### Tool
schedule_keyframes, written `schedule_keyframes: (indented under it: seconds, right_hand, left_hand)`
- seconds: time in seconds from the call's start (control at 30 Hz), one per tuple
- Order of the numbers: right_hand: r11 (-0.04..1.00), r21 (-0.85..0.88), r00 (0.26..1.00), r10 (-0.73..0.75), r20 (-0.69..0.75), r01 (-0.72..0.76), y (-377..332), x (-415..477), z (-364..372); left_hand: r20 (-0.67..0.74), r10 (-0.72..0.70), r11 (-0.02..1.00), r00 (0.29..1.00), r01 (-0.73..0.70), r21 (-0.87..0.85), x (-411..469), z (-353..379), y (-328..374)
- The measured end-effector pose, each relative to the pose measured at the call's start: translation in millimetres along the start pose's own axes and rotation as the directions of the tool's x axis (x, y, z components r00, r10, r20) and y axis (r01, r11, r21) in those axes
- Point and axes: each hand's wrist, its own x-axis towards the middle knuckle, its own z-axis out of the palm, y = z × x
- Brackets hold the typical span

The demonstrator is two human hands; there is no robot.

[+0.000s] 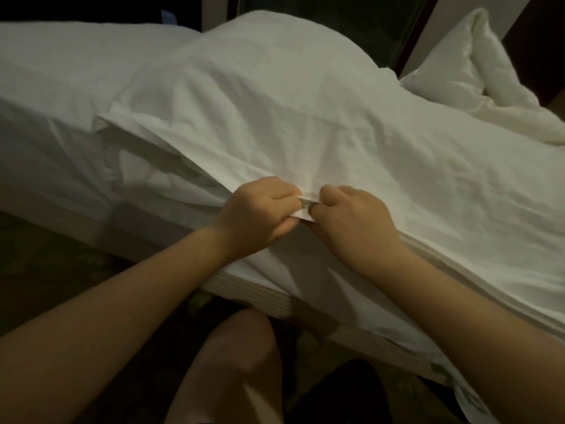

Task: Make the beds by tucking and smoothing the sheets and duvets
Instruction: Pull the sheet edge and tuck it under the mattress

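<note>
A white duvet (pixel 305 117) lies bunched across the bed, its near edge hanging over the mattress side. My left hand (pixel 256 212) and my right hand (pixel 351 221) meet at that edge, both pinching a small strip of the duvet's hem between them. To the left the duvet's edge is lifted, and a rumpled white sheet (pixel 61 87) shows beneath it. The fingertips are partly hidden in the fabric.
A white pillow (pixel 458 65) leans at the far right of the bed. The mattress side and bed base (pixel 250 289) run diagonally below my hands. My bare knee (pixel 241 347) is close to the bed over dark patterned carpet (pixel 46 255). A dark window is behind.
</note>
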Motion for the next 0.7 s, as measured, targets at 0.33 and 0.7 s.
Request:
schedule_keyframes:
  seconds: [0.33, 0.7]
  right_hand:
    - [0.996, 0.072, 0.998, -0.057, 0.028, 0.055, 11.4, -9.1, -5.9]
    - [0.999, -0.053, 0.999, 0.010, 0.051, -0.008, -51.1, 77.0, 16.3]
  left_hand:
    - [-0.010, -0.086, 0.979, 0.996, 0.087, 0.184, -33.3, -27.4, -42.2]
    - [-0.051, -0.026, 0.996, 0.998, 0.030, 0.082, -32.7, -35.7, -56.2]
